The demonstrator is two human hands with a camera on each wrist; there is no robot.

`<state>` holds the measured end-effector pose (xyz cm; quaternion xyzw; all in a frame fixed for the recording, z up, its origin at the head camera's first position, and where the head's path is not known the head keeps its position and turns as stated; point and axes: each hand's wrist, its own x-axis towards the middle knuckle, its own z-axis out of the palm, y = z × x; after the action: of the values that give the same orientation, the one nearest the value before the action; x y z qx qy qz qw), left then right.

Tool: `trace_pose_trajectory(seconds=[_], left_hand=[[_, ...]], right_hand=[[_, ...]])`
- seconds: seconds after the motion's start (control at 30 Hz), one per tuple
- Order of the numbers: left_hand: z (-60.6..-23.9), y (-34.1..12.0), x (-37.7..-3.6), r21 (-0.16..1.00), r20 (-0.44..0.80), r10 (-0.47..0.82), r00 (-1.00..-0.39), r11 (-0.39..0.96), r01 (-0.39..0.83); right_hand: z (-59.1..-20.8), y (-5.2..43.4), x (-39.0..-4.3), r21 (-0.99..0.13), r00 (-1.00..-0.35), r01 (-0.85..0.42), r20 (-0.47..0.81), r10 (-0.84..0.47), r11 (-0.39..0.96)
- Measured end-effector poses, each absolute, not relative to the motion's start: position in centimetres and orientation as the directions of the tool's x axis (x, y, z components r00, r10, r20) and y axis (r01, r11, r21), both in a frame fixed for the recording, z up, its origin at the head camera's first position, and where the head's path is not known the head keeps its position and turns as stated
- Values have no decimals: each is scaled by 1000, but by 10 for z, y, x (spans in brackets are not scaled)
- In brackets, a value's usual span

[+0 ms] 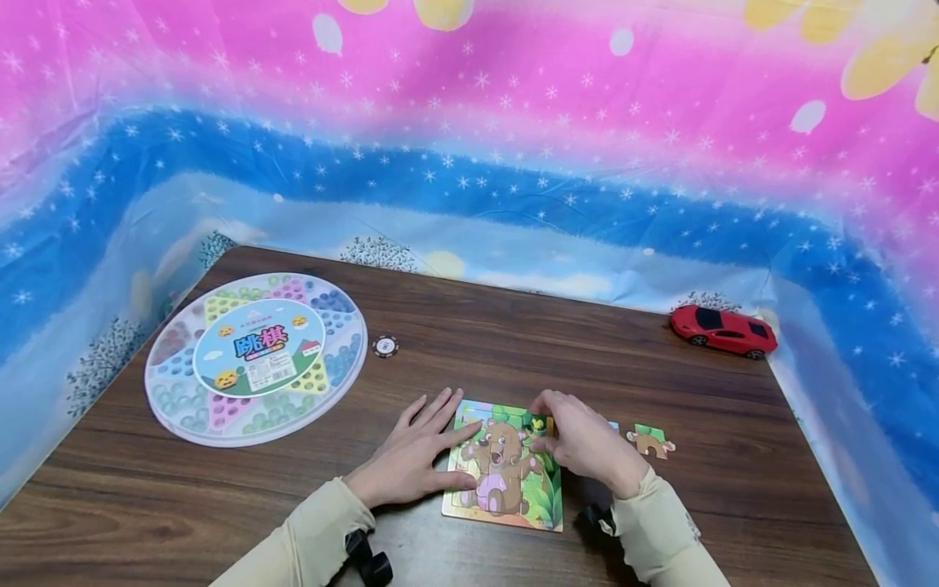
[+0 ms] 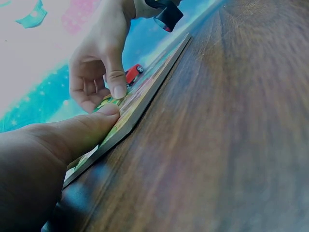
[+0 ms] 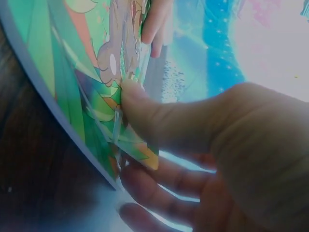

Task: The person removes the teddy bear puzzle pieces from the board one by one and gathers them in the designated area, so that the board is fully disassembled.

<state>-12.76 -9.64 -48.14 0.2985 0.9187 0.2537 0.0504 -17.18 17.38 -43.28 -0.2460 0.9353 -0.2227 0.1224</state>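
Observation:
A bear jigsaw puzzle (image 1: 506,469) in a flat tray lies on the table in front of me. My left hand (image 1: 411,448) is spread at its left side, with the thumb and index finger lying over the picture; the left wrist view shows that thumb (image 2: 91,128) on the puzzle's edge. At the upper right of the puzzle, my right hand (image 1: 587,440) pinches a green puzzle piece (image 3: 140,150) between thumb and fingers. In the right wrist view this piece is tilted up over the tray. The right fingers partly hide that corner of the puzzle.
A loose brown-and-green puzzle piece (image 1: 650,441) lies right of my right hand, and another piece (image 1: 613,425) is mostly hidden behind it. A round Chinese checkers set (image 1: 257,359) and a poker chip (image 1: 385,346) are at left. A red toy car (image 1: 722,330) stands at the back right.

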Motion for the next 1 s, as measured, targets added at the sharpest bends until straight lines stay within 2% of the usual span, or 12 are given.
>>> trace_pose_trajectory(seconds=[0.17,0.63,1.0], left_hand=[[-482,-96,-128,503,52,572,-819,693,516],[-484,-96,-128,492,78,572,-817,690,530],[-485,-96,-128,486,82,568,-819,694,531]], right_hand=[[-434,175,-173,-520,-818,-394,-177,-547,758],[-428,172,-172,-557,-775,-395,-226,-590,731],[-428,172,-169,-599,-738,-431,-196,-646,674]])
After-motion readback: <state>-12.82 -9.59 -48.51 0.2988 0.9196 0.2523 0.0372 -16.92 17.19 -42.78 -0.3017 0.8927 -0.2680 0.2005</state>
